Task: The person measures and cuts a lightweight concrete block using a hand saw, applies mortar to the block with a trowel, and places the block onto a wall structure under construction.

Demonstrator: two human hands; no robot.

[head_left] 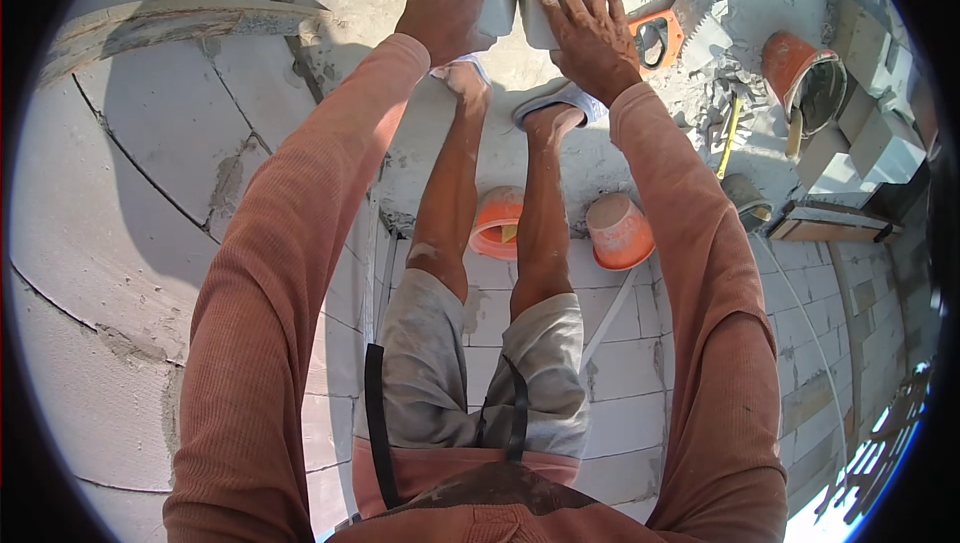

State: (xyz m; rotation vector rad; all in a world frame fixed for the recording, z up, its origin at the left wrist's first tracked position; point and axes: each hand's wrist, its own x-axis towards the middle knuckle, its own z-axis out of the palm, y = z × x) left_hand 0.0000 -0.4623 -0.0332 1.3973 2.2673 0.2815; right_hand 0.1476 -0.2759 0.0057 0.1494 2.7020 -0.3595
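Both arms reach out to the top of the view, above my slippered feet. My left hand (448, 8) grips a light grey block (499, 1), fingers over its top and left side. A second block of the same kind (536, 15) is held by my right hand (588, 31), its fingers spread over the top and right side. The blocks stand side by side with a narrow gap between them, above the grey cement-smeared floor (365, 18). Close to my right hand lies a handsaw (660, 40) with an orange handle. How far the blocks stand off the floor I cannot tell.
An orange bucket (787, 61) lies tilted by stacked blocks (885, 148) at the right, near rubble and a yellow strip (732, 133). Two orange buckets (497, 211) (618, 228) sit around my legs. A wooden plank (170, 31) crosses the left-hand block wall (110, 243).
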